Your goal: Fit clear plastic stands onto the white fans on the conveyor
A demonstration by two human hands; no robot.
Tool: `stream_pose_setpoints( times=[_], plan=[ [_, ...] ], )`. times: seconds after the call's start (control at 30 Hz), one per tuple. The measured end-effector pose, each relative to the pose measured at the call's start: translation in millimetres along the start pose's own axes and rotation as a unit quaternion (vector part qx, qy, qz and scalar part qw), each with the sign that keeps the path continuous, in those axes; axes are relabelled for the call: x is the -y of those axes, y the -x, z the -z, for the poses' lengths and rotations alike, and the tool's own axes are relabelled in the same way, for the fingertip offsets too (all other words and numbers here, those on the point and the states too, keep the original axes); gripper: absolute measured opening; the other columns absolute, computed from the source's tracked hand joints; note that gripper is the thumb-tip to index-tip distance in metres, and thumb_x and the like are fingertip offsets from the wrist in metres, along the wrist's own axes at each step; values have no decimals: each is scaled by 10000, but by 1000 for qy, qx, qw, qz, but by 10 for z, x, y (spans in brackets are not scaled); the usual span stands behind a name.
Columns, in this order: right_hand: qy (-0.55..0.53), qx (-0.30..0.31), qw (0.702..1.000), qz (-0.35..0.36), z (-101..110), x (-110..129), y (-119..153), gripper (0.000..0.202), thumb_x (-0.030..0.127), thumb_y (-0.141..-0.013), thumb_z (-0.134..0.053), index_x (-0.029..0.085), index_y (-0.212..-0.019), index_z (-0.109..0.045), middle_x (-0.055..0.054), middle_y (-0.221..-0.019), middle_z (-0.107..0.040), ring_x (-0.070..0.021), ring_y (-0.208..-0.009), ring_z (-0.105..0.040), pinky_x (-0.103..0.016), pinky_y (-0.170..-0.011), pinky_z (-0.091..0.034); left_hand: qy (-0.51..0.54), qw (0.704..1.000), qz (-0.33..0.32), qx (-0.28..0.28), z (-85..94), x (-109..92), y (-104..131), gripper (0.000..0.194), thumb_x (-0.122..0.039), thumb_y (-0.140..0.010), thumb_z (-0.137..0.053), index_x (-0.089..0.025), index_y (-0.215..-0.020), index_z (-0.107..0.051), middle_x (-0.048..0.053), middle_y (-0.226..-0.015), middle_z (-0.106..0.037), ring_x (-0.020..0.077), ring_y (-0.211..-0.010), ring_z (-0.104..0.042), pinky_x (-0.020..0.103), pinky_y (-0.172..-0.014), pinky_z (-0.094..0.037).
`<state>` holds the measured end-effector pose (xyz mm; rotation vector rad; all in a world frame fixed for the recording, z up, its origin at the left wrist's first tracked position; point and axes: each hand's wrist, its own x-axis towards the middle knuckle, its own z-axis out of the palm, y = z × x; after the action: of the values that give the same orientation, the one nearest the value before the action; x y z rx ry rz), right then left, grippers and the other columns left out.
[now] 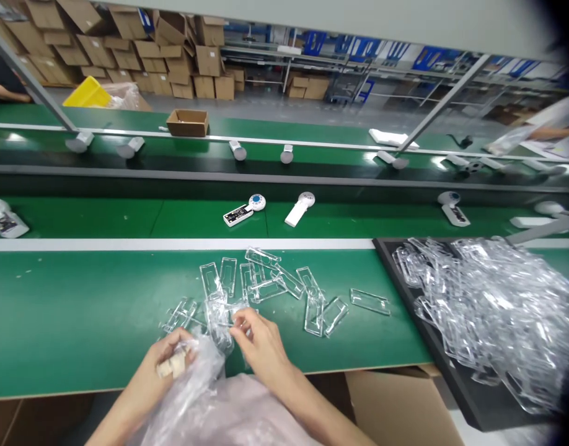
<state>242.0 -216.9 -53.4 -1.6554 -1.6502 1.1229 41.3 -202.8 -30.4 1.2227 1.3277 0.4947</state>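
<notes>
My left hand [170, 365], with pale tape round some fingers, grips a clear plastic bag [201, 362] near the table's front edge. The bag hangs down toward my lap. Just to its right, my right hand [261, 341] has thumb and forefinger pinched at a clear plastic cover [226, 323] by the bag's mouth; the glare blurs its outline. More clear covers lie loose around my hands, including a rectangular cover [267, 288] beyond them and a separate cover [370, 301] to the right. Some overlap one another.
A black tray [433, 331] heaped with clear covers stands at the right. Beyond the green table [80, 310] runs a belt carrying white round-headed devices, one a device with a blue dial [256, 202]. A small cardboard box [188, 124] sits farther back.
</notes>
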Motion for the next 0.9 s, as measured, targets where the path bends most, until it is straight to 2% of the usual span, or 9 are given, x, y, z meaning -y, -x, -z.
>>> stream_pose_setpoints(
  times=[0.13,0.27,0.37,0.5,0.6,0.7,0.8,0.83,0.9],
  plan=[
    [286,-14,958,31,-150,-342,-180,413,205,-760,-659,180,-1153,-534,-118,-1092,-594,-293,-1006,-535,-430,-850,-427,29,997,47,-56,211,225,-89,306,-480,-690,-641,-198,-777,-559,-36,-645,-518,125,-558,-465,220,-534,-372],
    [341,-23,939,30,-225,-449,-306,187,133,-843,-518,194,-1000,-597,-74,-954,-622,-242,-925,-560,-374,-813,-422,-79,996,35,27,129,197,-231,416,-396,-730,-562,-192,-1091,-591,32,-886,-661,186,-714,-581,261,-662,-444],
    [313,-68,947,3,-1,-531,-322,197,121,-890,-435,201,-926,-611,-47,-891,-634,-190,-847,-587,-291,-741,-419,-217,973,30,74,-3,149,-361,425,-249,-773,-455,-210,-1178,-578,61,-1066,-668,224,-900,-614,288,-790,-433],
    [324,-154,930,-80,502,-799,-260,208,138,-906,-412,170,-970,-608,-69,-895,-638,-193,-794,-595,-283,-687,-415,-409,907,93,22,31,159,-536,476,-158,-809,-345,-239,-1241,-527,75,-936,-705,261,-910,-639,327,-770,-414],
    [365,-208,901,-110,678,-914,-161,208,169,-870,-492,115,-1042,-594,-145,-979,-623,-280,-908,-568,-369,-759,-417,-453,883,124,5,119,138,-623,501,-170,-843,-321,-209,-1334,-412,85,-891,-709,256,-899,-654,315,-752,-417],
    [337,-236,910,-43,485,-781,-71,225,210,-884,-492,120,-1072,-577,-158,-1046,-593,-273,-970,-548,-382,-812,-425,-459,881,110,11,91,57,-683,531,-193,-852,-346,-197,-1382,-342,99,-996,-701,245,-987,-637,305,-785,-423],
    [285,-109,952,-18,42,-512,-73,144,229,-890,-499,185,-984,-599,-80,-929,-620,-206,-823,-601,-309,-710,-467,-496,862,98,32,-41,-3,-763,531,-174,-840,-366,-160,-1370,-369,138,-1056,-684,274,-1023,-623,339,-800,-433],
    [292,-70,953,-42,-106,-435,-100,182,251,-853,-563,186,-1021,-591,-84,-940,-623,-223,-817,-610,-316,-678,-475,-509,854,99,36,-88,-4,-797,522,-154,-828,-375,-134,-1350,-395,162,-1050,-682,295,-1009,-627,360,-791,-438],
    [314,-30,944,-94,-337,-338,-174,443,273,-755,-682,164,-1158,-534,-124,-1033,-606,-281,-899,-605,-350,-672,-490,-529,841,105,35,-163,19,-869,491,-105,-799,-387,-80,-1285,-453,211,-1015,-680,339,-969,-637,399,-762,-444]
  ],
)
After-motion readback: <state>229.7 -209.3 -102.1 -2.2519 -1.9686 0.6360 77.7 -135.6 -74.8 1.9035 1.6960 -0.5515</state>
